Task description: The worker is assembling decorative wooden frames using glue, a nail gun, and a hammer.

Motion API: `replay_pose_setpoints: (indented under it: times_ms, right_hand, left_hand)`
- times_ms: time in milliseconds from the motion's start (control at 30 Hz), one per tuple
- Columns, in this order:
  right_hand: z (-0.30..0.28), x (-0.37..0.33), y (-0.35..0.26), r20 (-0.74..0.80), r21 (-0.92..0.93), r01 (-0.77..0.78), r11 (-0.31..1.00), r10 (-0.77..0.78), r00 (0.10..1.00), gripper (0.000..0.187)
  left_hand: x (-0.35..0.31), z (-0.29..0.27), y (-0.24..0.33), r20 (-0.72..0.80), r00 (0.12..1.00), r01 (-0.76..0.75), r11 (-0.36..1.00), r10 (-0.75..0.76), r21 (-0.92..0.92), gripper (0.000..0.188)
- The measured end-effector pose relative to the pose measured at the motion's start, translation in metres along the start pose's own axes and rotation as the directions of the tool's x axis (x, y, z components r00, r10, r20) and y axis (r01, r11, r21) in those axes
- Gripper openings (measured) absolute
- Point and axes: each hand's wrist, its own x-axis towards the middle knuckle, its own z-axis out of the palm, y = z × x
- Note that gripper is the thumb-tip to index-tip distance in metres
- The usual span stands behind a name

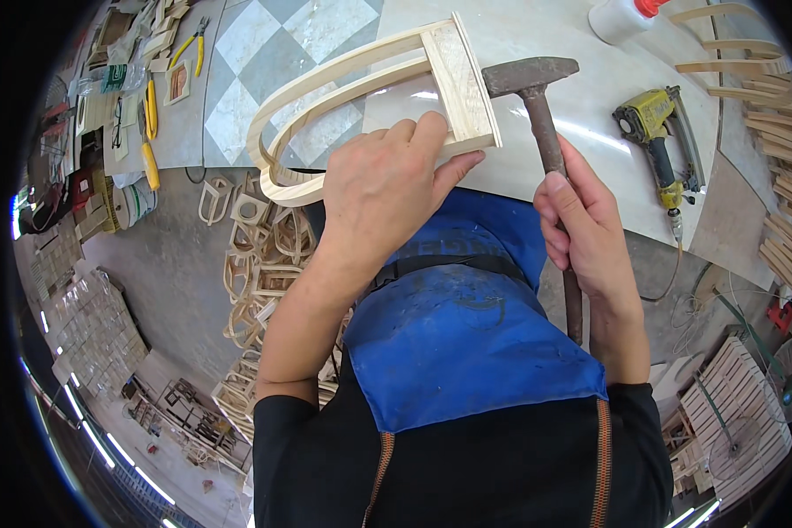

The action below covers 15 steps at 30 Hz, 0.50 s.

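Note:
My left hand (pixel 385 180) is closed round the near side of a pale wooden frame (pixel 277 117). The frame has two curved, U-shaped rails rounded at the left, joined by a flat end board (pixel 463 84) at the right. My right hand (pixel 590 211) grips the brown shaft of a hammer (pixel 530 77), its fingers wrapped round the middle of the handle. The dark metal head lies just right of the end board, close to its outer face; whether they touch I cannot tell. The frame is held at the near edge of the worktable.
On the right of the worktable (pixel 581 114) lies a yellow-and-black nail gun (pixel 658 141) with an air hose. A white bottle (pixel 620 19) with a red cap stands behind it. Curved wooden strips (pixel 788 150) line the far right. Yellow-handled pliers (pixel 200 48) lie left; more wooden frames (pixel 260 255) pile on the floor.

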Motion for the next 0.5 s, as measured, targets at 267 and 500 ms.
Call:
replay_pose_setpoints:
  times_ms: [267,500]
  right_hand:
    - [-0.004,-0.009,0.016,-0.068,-0.171,0.19,0.967,-0.204,0.977,0.054]
    - [-0.012,-0.008,0.038,0.006,-0.505,0.435,0.746,-0.501,0.866,0.057]
  left_hand:
    - [0.017,-0.035,-0.019,0.065,0.991,-0.125,0.987,0.119,0.097,0.035]
    - [0.044,-0.018,0.009,0.526,0.795,-0.606,0.388,0.301,0.694,0.006]
